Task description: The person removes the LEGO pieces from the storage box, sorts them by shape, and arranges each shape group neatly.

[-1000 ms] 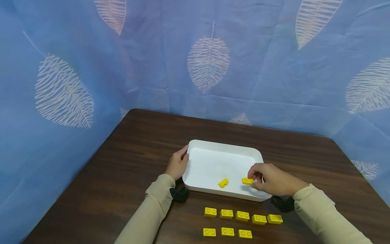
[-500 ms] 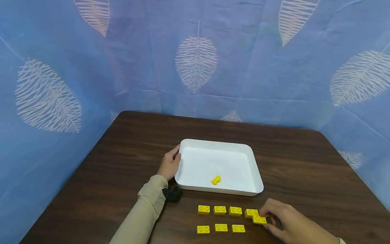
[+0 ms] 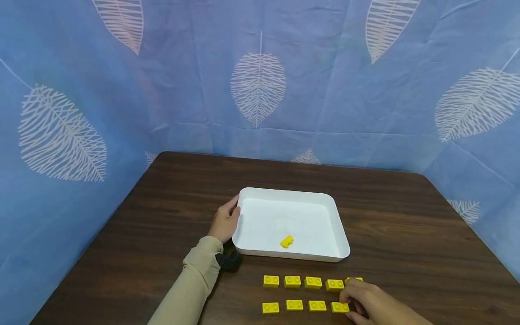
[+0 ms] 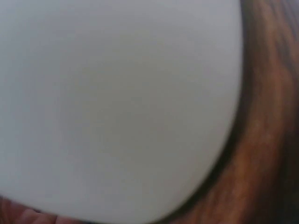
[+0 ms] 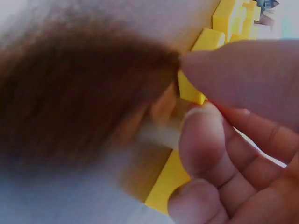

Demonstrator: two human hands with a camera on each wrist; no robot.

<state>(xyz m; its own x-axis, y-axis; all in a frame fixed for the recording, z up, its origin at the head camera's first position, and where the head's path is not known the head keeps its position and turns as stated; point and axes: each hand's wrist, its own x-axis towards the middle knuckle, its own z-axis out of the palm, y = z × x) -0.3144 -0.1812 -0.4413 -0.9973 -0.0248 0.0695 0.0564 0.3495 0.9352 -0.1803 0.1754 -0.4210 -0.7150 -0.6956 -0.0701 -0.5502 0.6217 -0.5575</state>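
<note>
In the head view my left hand rests against the left wall of a shallow white tray, fingers relaxed along its rim. The tray's pale wall fills most of the left wrist view. My right hand pinches a yellow two-stud toy brick between thumb and fingertips, at the right end of the nearer brick row. In the right wrist view the thumb and a fingertip close on the brick. One yellow piece lies tipped inside the tray near its front wall.
In front of the tray, a farther row of yellow bricks runs left to right, its last brick partly behind my right hand. Several bricks form the nearer row. Blue leaf-patterned cloth hangs behind the dark wooden table.
My right hand has carried a brick from over the tray, past the farther row, to the nearer row's right end. My left hand stays at the tray. The head view has shifted slightly.
</note>
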